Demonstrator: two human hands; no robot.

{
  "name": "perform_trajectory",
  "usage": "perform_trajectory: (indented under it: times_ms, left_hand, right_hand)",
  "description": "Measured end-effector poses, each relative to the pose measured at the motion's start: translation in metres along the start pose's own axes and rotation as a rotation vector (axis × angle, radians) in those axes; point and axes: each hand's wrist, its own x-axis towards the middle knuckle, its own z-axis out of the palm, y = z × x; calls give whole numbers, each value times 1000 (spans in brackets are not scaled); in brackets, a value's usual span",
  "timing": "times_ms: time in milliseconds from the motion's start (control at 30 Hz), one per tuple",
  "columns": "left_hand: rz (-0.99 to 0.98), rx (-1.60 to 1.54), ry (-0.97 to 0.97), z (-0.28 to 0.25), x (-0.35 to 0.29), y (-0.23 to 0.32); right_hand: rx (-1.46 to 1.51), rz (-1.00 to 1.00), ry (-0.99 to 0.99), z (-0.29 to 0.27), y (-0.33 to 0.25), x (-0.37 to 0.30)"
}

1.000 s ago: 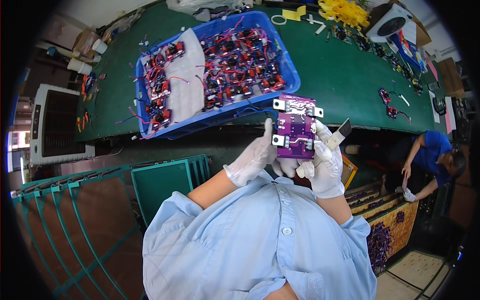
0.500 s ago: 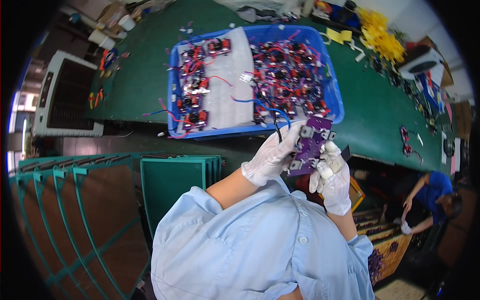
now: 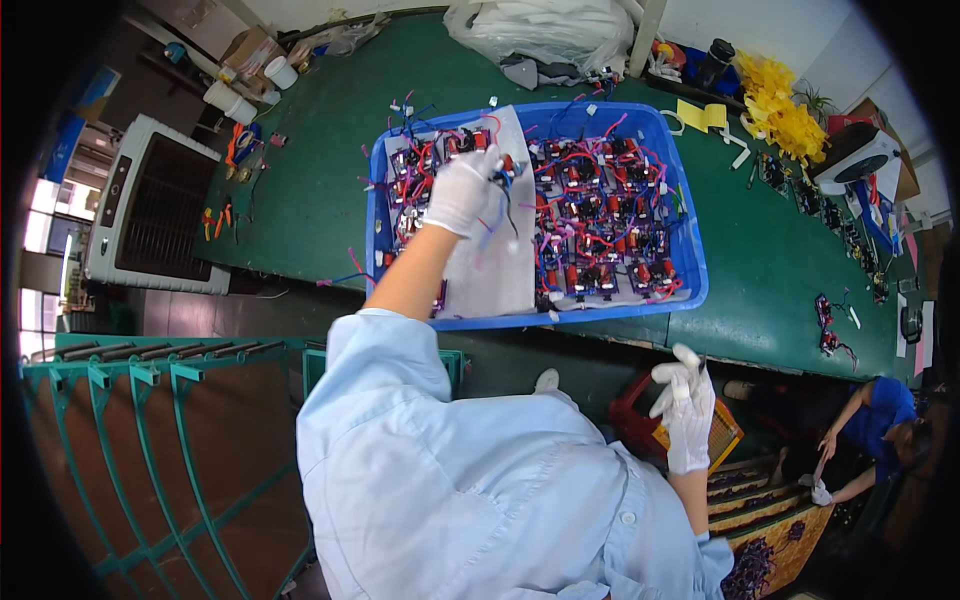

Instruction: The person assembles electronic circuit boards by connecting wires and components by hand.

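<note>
The green worktable [image 3: 770, 235] spreads across the upper half of the frame, with the wearer's light-blue shirt [image 3: 450, 450] filling the lower middle and a green rack with brown panels [image 3: 235, 440] at lower left. In the lower right a co-worker in blue [image 3: 880, 408] bends beside an open-topped yellowish box [image 3: 795, 540] with purple boards in it. On the table, at upper centre, sits the blue bin [image 3: 600, 312], split by a white padding sheet [image 3: 500, 285]: rows of wired boards [image 3: 600, 225] crowd its right part, and a smaller group lies to the left, partly under the arm. The main change is in the gloved hands, which half a second ago were together on one board in front of the shirt and are now well apart. The left hand [image 3: 460, 193] has gone up over the bin's left part, its fingers seemingly closed on the edge of a circuit board [image 3: 508, 170], blurred and seen above the sheet; whether it touches the sheet cannot be told. The right hand [image 3: 688, 420] hangs alone at right of centre, below the table edge, fingers loosely bent, with a dark sliver [image 3: 703, 365] by the fingertips; how firmly it grips that is unclear. The work has thus passed, it seems, from two-handed handling to the left hand alone at the bin.
</note>
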Motion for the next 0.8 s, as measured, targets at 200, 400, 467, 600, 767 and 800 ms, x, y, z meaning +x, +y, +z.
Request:
perform_trajectory:
  times_ms: [200,400,467,600,767,800]
  left_hand:
    - [84,327,-110,69,-30,-13]
    - [-296,-44,288,64,-39,-7]
    - [-522,-135,-210,45,-31,-2]
    - [-278,-195,-258,50,-29,-21]
    - [-280,-11,-139,45,-34,-39]
    - [-334,33,-247,43,-36,-37]
  right_hand:
    - [25,139,188,-29,27,-16]
    - [-4,125,172,-27,29,-9]
    - [7,130,140,-21,26,-6]
    - [-21,136,42,-24,26,2]
    - [-7,133,55,-28,31,4]
    - [-7,133,60,-28,33,2]
